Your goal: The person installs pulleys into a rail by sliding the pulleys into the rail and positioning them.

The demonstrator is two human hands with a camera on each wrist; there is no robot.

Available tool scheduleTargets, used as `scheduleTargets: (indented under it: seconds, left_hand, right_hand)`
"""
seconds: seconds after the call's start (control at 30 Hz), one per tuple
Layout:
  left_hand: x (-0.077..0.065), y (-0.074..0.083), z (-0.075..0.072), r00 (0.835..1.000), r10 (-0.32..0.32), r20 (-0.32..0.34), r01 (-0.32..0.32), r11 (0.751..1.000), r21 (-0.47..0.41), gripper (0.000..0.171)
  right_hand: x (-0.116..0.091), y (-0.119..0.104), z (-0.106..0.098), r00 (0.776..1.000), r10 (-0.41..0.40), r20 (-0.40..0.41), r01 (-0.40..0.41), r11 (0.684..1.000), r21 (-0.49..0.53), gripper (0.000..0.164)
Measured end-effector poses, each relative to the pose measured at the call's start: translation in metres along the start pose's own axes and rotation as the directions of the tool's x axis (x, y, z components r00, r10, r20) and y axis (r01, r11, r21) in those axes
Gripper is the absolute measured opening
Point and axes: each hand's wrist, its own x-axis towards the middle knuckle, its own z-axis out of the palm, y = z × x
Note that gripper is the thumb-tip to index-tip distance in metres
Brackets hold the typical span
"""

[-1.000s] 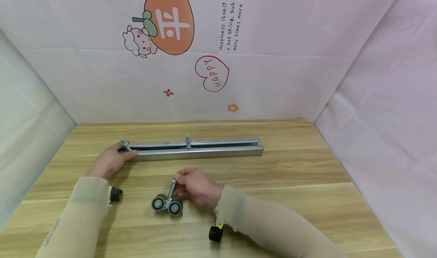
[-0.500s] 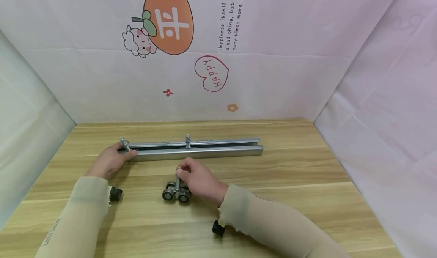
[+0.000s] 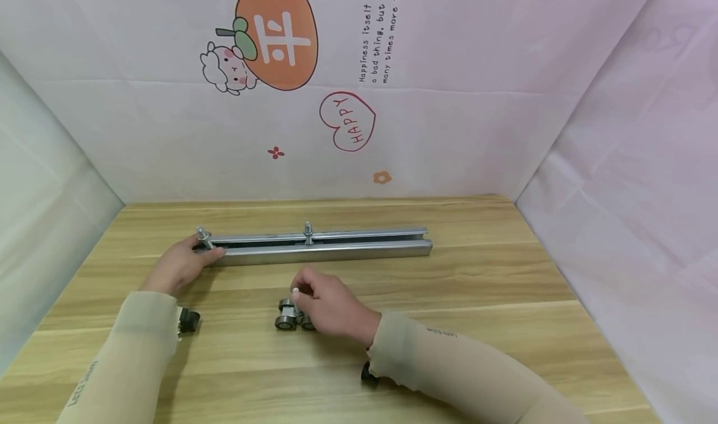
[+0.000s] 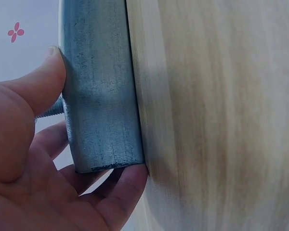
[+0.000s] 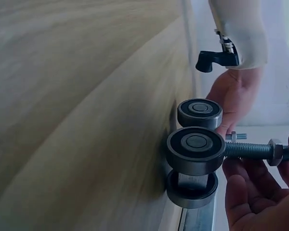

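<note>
A steel channel track (image 3: pixel 348 250) lies across the table with its slot facing up. Two bolts stick up from the slot, one bolt (image 3: pixel 308 234) near the middle and another bolt (image 3: pixel 203 237) at the left end. My left hand (image 3: pixel 179 265) grips that left end; in the left wrist view the thumb lies along the edge and fingers curl under the end. Nearer me, my right hand (image 3: pixel 336 305) pinches the bolt of a roller trolley (image 3: pixel 285 323). The right wrist view shows its bearing wheels (image 5: pixel 196 151) close by the tabletop, and the threaded shank (image 5: pixel 248 150) with a nut (image 5: pixel 276 152).
The wooden table (image 3: pixel 477 324) is bounded by a white printed cloth (image 3: pixel 449 131) at the back and plain cloth at both sides. Black wrist-worn devices hang below both sleeves, the left device (image 3: pixel 189 320) close over the wood.
My right hand has carried the roller trolley slightly right and toward the track and turned it, so the hand now covers part of it. The left hand and the track stay put.
</note>
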Motion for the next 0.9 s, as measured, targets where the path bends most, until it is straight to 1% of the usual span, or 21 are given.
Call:
scheduleTargets:
  seconds: [0.13,0.23,0.3,0.47,0.63,0.9]
  left_hand:
    - [-0.001,0.001,0.0,1.0,0.003,0.001,-0.003,1.0,0.003,0.104]
    - [-0.001,0.001,0.0,1.0,0.002,0.0,-0.002,1.0,0.007,0.102]
    - [-0.001,0.001,0.0,1.0,0.0,0.0,0.0,1.0,0.01,0.102]
    - [-0.002,0.001,0.0,1.0,-0.009,-0.003,0.009,1.0,0.0,0.105]
    - [-0.002,0.001,0.0,1.0,-0.017,-0.002,0.017,1.0,-0.005,0.109]
    - [-0.001,0.0,0.001,1.0,-0.012,-0.003,0.012,1.0,-0.004,0.105]
  right_hand:
    - [-0.003,0.002,0.0,0.999,-0.048,0.02,0.049,0.997,-0.055,0.01]
    - [-0.003,0.004,0.0,0.996,-0.085,0.014,0.086,0.991,-0.098,0.008]
    - [-0.003,0.005,-0.001,0.995,-0.096,0.01,0.097,0.987,-0.127,0.006]
    - [-0.005,0.002,-0.004,0.995,-0.095,0.011,0.095,0.976,-0.195,0.005]
    - [-0.009,0.002,-0.008,0.996,-0.09,0.008,0.089,0.967,-0.241,0.007]
    - [-0.019,0.01,-0.02,0.998,-0.064,0.002,0.063,0.972,-0.225,0.007]
